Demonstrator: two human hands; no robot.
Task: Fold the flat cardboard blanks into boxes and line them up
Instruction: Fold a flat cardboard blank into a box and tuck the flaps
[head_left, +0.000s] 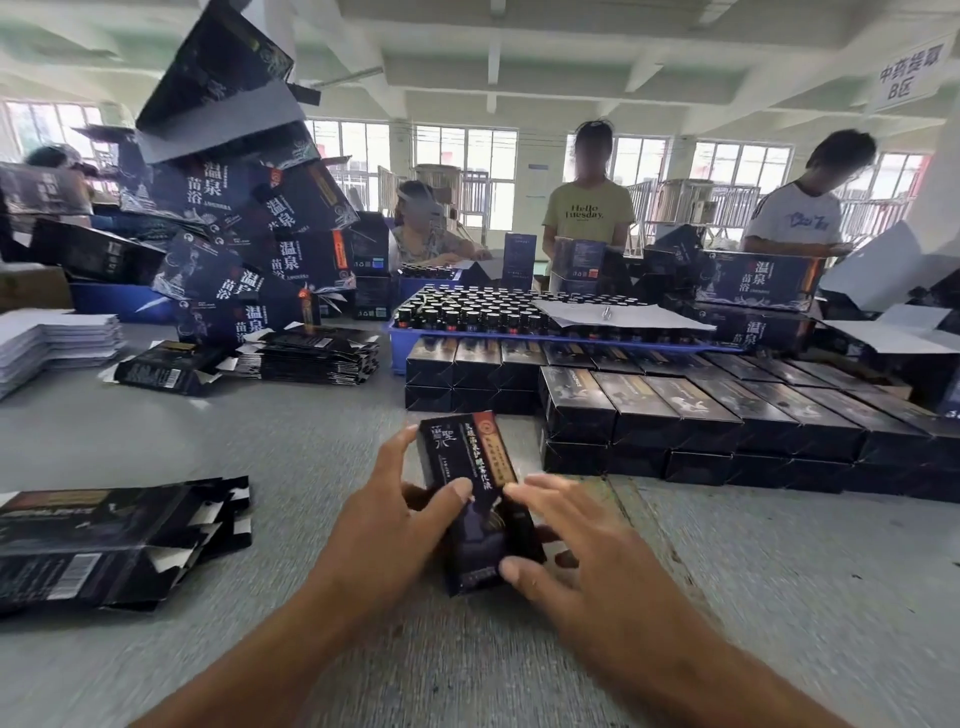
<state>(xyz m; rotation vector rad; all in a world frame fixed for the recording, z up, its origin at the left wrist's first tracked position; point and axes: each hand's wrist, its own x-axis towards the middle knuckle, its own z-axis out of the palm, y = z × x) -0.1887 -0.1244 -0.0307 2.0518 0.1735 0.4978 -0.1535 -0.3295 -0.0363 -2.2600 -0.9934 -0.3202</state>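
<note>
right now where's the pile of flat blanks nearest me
In the head view the pile of flat blanks lies on the grey table at the lower left, left of the hands holding the box.

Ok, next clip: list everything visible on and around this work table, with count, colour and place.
box in hand: one, black with a red strip, centre foreground, held above the table.
finished boxes: many, black, stacked in rows at right.
flat blanks: a pile, black, near left.
second blank stack: one, black, left of centre.
white sheets: one stack, far left.
large cartons: many, dark blue, heaped at upper left.
bottles: many, dark, in a blue tray, centre back.
workers: at least three across the table.
table: one, grey.
left hand: holding the box.
right hand: fingers on the box.
</note>
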